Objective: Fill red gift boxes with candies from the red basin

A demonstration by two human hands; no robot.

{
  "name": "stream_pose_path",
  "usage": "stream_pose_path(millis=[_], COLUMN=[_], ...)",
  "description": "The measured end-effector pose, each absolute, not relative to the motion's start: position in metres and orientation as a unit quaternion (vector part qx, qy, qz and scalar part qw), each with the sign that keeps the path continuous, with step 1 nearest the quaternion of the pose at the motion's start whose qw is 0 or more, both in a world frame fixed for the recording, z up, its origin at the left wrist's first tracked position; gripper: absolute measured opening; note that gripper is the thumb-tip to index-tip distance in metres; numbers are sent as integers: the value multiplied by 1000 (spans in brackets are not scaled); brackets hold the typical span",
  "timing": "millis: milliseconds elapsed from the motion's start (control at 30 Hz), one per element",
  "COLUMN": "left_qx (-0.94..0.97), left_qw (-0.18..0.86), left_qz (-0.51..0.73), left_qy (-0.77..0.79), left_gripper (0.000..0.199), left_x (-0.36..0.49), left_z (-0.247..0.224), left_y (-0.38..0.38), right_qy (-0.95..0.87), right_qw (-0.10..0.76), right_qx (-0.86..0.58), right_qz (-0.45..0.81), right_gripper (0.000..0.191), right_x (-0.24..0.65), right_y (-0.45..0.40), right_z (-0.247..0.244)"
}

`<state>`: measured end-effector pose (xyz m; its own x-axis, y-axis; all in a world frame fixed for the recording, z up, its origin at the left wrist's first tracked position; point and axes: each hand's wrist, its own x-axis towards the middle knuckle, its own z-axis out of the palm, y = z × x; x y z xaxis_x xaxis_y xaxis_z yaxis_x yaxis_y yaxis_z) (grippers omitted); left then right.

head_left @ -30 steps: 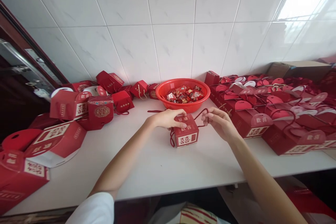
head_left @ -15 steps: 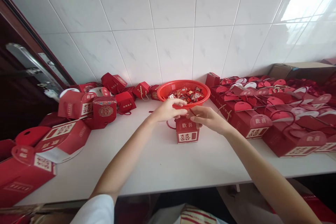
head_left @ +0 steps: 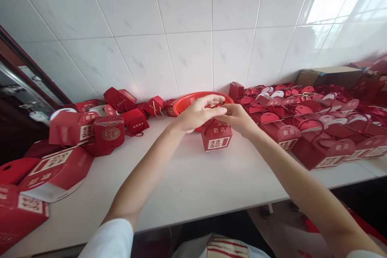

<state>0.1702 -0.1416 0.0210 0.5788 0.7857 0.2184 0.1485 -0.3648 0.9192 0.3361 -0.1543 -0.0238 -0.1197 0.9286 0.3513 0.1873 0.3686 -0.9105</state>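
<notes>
A small red paper gift box (head_left: 217, 139) with a pale printed label stands in front of me, slightly tilted; I cannot tell whether its base touches the table. My left hand (head_left: 201, 111) reaches over its top, thumb and fingers closing in a pinch. Beside it, my right hand (head_left: 237, 117) pinches at the top of the same box, the fingertips of both hands meeting. Part of a dark red cord shows at the box's upper left; the rest is hidden under my fingers. Just behind sits a red plastic basket (head_left: 182, 105), largely covered by my hands.
Several red gift boxes (head_left: 109, 132) lie in a loose pile on the left. Many more closed boxes (head_left: 325, 151) with cord handles stand in rows on the right. A cardboard box (head_left: 332, 75) is behind them. The white table (head_left: 181, 205) meets a tiled wall (head_left: 187, 60).
The gift box has shifted up and away from me and now leans a little. My hands have drawn together above it, covering the candies in the basket. The view has turned slightly right.
</notes>
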Motion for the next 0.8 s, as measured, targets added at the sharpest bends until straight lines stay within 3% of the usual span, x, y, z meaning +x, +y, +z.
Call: stream_pose_path(millis=[300,433,533,667,800], left_qx=[783,779,788,815,838], left_qw=[453,343,299,406,476], left_qz=[336,440,454,342,207], left_qy=[263,288,289,231,168], left_gripper=[33,20,41,42,43], left_x=[188,186,183,185,196], left_z=[9,-5,-20,-53,-102], left_y=[-146,-151,-161,-176,-182], right_qy=[-639,-628,-633,-627,-605], right_qw=[544,557,546,541,524], right_qx=[-456,-468,-471,-498,-595], right_qz=[295,277,281,257,72], right_gripper=[15,21,22,19,12], right_x=[344,358,375,407,451], right_y=[-146,-144,-140,-134,-132], right_z=[-32,-25,-6,38,81])
